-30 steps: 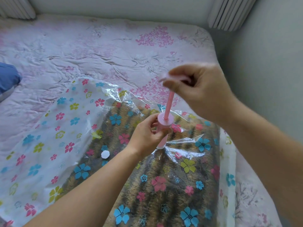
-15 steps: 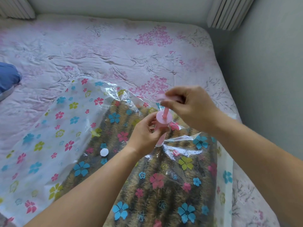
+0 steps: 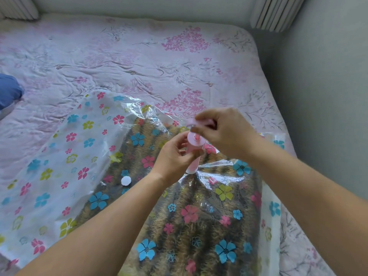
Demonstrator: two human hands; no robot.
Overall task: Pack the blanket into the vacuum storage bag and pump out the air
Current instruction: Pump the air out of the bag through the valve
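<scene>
The blanket [image 3: 179,226], brown and striped with a furry nap, lies inside the vacuum storage bag [image 3: 59,156], a clear bag printed with blue, pink and green flowers that is spread flat across the bed [image 3: 139,56]. The blanket fills the bag's right part, while the left part lies flat on the pink floral sheet. A pink pump [image 3: 194,156] stands roughly upright on the bag above the blanket, and the plastic puckers around its base. The left hand [image 3: 173,158] grips the pump's barrel, its fingers [image 3: 185,154] curled round it. The right hand [image 3: 225,130] is just above the barrel's top, its fingers [image 3: 201,117] pinching the pump handle [image 3: 194,122], which is blurred. A small white cap [image 3: 125,180] rests on the bag to the left of the pump. A blue cloth item [image 3: 10,90] sits at the bed's left edge.
</scene>
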